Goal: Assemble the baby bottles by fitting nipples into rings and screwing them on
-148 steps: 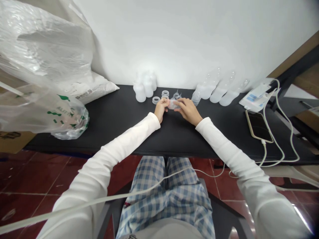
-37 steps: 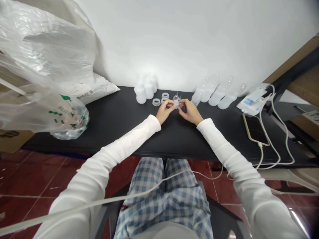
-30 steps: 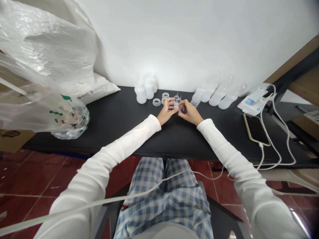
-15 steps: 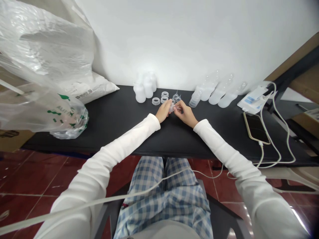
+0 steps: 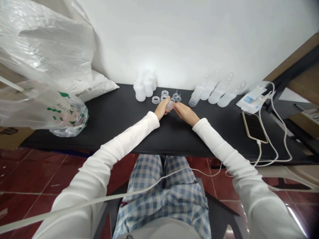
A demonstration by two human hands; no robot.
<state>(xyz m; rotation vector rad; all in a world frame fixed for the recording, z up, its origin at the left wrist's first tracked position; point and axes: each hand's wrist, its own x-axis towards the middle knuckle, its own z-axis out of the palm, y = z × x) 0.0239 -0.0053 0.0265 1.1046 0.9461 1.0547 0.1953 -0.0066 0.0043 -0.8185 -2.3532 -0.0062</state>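
Note:
Near the middle of the black table, my left hand (image 5: 162, 109) is closed round a small clear plastic piece (image 5: 170, 105). My right hand (image 5: 184, 112) meets the piece from the right, its fingers pressed together against it; its fingertips are partly hidden. Just behind my hands lie several clear rings (image 5: 156, 100) and several clear nipple-shaped pieces (image 5: 177, 97). Frosted bottles (image 5: 140, 93) stand in a group at the back left of my hands. More bottles with clear tops (image 5: 226, 97) stand at the back right, beside a stack of clear cups (image 5: 195, 98).
A large white sack (image 5: 84, 87) and a clear plastic bag (image 5: 67, 114) occupy the left end. At the right lie a phone (image 5: 254, 127), white cables (image 5: 276, 116) and a white-and-blue packet (image 5: 251, 100). The black table (image 5: 119, 113) meets a white wall behind.
My right hand has turned and flattened, with its fingers now laid together against the piece. The clear piece has tilted in my left hand. The view has shifted slightly.

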